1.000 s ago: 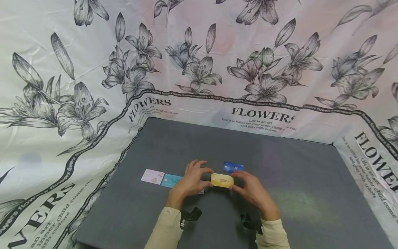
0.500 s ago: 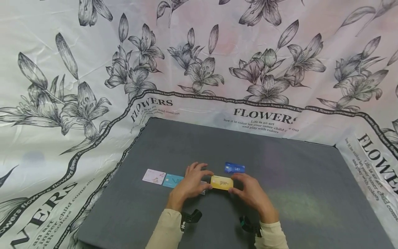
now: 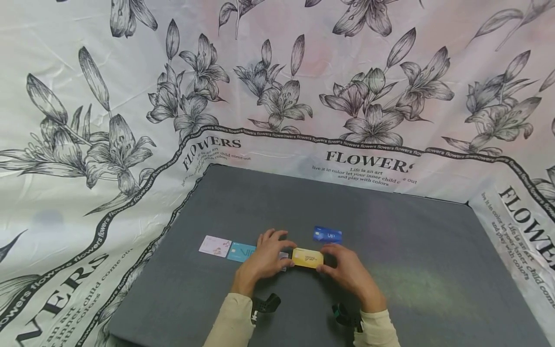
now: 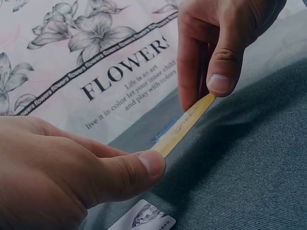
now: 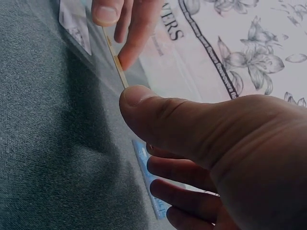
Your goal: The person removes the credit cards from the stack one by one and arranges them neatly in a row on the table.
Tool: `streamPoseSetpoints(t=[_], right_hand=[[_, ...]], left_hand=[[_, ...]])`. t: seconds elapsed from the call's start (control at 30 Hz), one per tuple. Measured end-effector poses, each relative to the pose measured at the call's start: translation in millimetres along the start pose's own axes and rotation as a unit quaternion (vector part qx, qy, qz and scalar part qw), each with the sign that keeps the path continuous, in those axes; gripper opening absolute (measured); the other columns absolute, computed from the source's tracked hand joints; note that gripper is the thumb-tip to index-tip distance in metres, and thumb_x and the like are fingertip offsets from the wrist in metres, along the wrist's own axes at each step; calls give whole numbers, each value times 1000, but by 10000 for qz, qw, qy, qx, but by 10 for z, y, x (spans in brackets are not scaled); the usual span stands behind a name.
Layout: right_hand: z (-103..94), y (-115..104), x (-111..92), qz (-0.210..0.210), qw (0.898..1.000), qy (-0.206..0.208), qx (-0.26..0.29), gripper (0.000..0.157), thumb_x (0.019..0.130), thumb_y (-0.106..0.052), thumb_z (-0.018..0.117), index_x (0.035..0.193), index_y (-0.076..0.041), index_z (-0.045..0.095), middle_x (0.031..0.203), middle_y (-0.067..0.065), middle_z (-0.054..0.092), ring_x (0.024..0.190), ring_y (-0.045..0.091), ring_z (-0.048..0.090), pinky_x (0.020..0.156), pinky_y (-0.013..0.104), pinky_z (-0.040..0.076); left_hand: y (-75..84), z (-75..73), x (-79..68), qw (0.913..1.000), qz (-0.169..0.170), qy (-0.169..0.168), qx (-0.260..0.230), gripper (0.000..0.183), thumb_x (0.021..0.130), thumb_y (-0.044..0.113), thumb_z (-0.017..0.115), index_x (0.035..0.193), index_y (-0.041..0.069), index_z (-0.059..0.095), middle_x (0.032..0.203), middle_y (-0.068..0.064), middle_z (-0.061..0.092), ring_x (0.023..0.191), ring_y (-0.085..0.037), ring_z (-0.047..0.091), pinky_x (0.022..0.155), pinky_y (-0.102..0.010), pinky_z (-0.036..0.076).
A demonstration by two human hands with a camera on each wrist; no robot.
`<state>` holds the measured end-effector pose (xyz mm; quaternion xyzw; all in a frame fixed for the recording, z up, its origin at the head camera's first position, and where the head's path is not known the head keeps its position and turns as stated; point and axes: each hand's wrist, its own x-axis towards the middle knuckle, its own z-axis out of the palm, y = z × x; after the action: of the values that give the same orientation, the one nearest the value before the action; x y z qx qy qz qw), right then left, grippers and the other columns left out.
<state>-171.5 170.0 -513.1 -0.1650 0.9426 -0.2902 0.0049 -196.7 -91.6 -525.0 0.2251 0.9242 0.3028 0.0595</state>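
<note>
A yellow VIP card (image 3: 307, 258) is held between both hands, raised over the dark table in the wrist views. My left hand (image 3: 266, 258) pinches its left end between thumb and fingers. At the opposite end, the thumb and fingers of my right hand (image 3: 348, 271) pinch it too. Under and beside the left hand lies a whitish card (image 4: 143, 216), mostly covered in the head view. Left of that are a teal VIP card (image 3: 240, 251) and a pale pink card (image 3: 215, 246), in a row. A blue VIP card (image 3: 327, 234) lies just beyond the right hand.
The grey-black table (image 3: 416, 270) stretches out around the cards. A white cloth with flower prints and lettering (image 3: 364, 161) hangs behind it and along both sides. Black bands (image 3: 268, 303) with small devices sit on the wrists.
Both hands have brought the yellow card slightly nearer to the body and a little to the left, away from the blue card. The other cards stay where they were.
</note>
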Motion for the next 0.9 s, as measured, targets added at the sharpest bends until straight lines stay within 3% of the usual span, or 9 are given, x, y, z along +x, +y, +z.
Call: streamPoseSetpoints(t=[0.57,0.77,0.9], right_hand=[[53,10,2,17,9996,-241,-161,47,87,-26,94,122,2,79,138,23,72,133,46,66,114,61,51],[71,3,5,54,9995,-260,-186,46,87,-24,94,122,2,79,135,21,73,130,45,68,112,61,52],[86,5,3,93,9993,-300,-217,45,89,-23,93,123,1,78,135,21,73,129,45,68,112,61,53]], left_hand=[[-16,26,-16,9998,-155,-78,-32,39,95,26,88,133,18,80,166,-16,50,160,-51,30,128,-78,19],[-225,195,52,9999,51,115,18,39,93,29,89,131,22,81,164,-15,52,157,-51,33,125,-80,22],[-194,165,31,9998,46,146,-118,39,91,29,92,127,22,82,163,-16,52,157,-53,31,124,-82,19]])
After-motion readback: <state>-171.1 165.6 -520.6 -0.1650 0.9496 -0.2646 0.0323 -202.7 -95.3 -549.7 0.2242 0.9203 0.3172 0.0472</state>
